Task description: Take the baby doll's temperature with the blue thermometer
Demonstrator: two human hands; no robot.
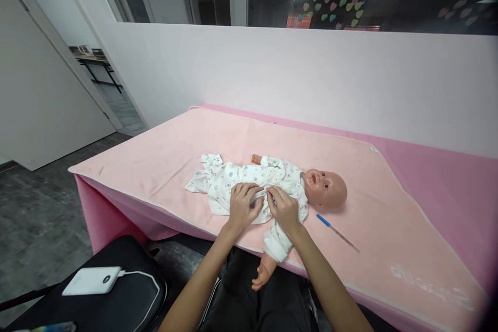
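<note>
A baby doll lies on its back on the pink blanket, head to the right. It wears a white printed baby outfit, whose empty legs spread out to the left. My left hand is closed on the front of the outfit at the doll's middle, fingertips pinching the cloth. Close beside it, my right hand pinches the same front from the other side. Whether a snap or tie sits between the fingertips is too small to tell. One doll arm hangs over the table's near edge, its sleeve bunched.
A blue-handled thin stick lies right of the doll on the pink blanket. A white power bank with a cable rests on a black chair at the lower left. Behind the table stands a white wall with windows above.
</note>
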